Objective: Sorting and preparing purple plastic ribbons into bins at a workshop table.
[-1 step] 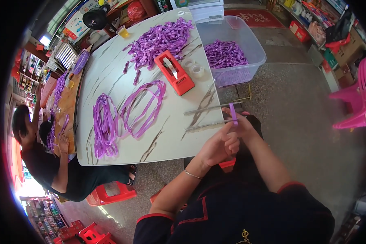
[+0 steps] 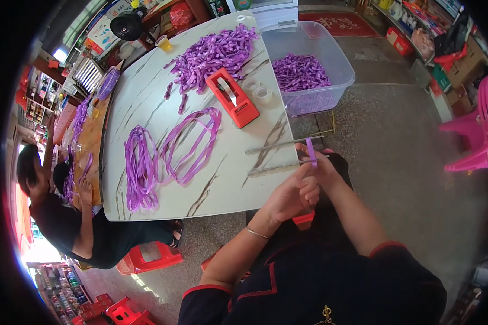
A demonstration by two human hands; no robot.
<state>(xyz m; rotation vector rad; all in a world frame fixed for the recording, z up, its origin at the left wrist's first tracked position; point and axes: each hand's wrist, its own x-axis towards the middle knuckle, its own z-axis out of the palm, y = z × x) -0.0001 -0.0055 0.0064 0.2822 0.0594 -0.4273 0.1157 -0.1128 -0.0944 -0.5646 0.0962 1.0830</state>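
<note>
At the table's right edge, two thin metal rods (image 2: 274, 145) jut out past the tabletop. A short purple ribbon (image 2: 311, 152) runs across them near their ends. My left hand (image 2: 294, 196) is closed below it, the other fingers curled and the fingertips pressed at the ribbon's lower end. Just beyond, my right hand (image 2: 326, 169) is closed around the same ribbon from the far side; some of its fingers are hidden. Left of the hands, on the tabletop, lie a bundle of long purple ribbon (image 2: 140, 170) and a looser loop of ribbon (image 2: 191, 145).
A red tape dispenser (image 2: 234, 100) stands on the marble-patterned table (image 2: 217, 189), beside tape rolls (image 2: 263, 95) and a heap of purple ribbon pieces (image 2: 211, 57). A clear plastic bin (image 2: 331, 81) holds more pieces. Another person (image 2: 59, 216) sits at the left.
</note>
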